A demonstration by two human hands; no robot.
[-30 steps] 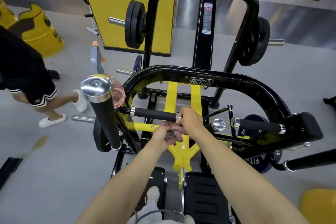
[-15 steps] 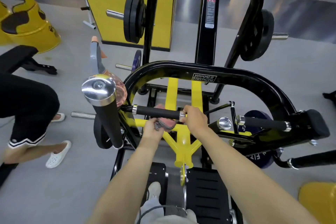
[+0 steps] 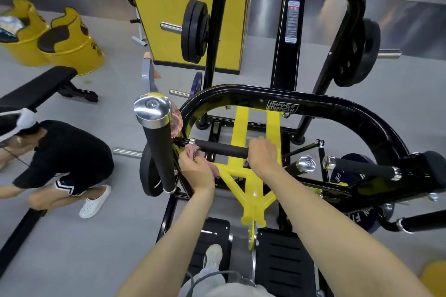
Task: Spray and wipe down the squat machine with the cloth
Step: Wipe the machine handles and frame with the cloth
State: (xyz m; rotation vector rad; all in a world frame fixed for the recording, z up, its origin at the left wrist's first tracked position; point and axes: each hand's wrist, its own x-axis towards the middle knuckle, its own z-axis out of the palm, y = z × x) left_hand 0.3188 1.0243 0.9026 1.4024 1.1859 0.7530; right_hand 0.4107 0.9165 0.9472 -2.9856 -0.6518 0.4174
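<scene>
**Inspector:** State of the hands at the moment recorded?

**Surveyor:** The left hand gripped the cloth. It was a pinkish rag, bunched in the fingers and set against the left end of the horizontal grip, just beside its chrome collar. The right hand was clenched round the right end of the same grip, apparently to steady it.

**Inspector:** Which step did that indicate?

**Surveyor:** Wiping, on the evidence, not spraying. The spray bottle was in neither hand. It sat behind the upright handle on the left side of the squat machine, trigger uppermost, with its support hidden. Whether the grip was wet could not be told.

**Inspector:** What did the next move require?

**Surveyor:** The cloth would need drawing along the grip toward the right hand, which would have to release or shift so that the covered section got wiped. The upright handle, the opposite grip and the black frame appeared outstanding.

**Inspector:** Anything else noted?

**Surveyor:** A second person crouched on the floor to the left, apart from the machine.
</scene>
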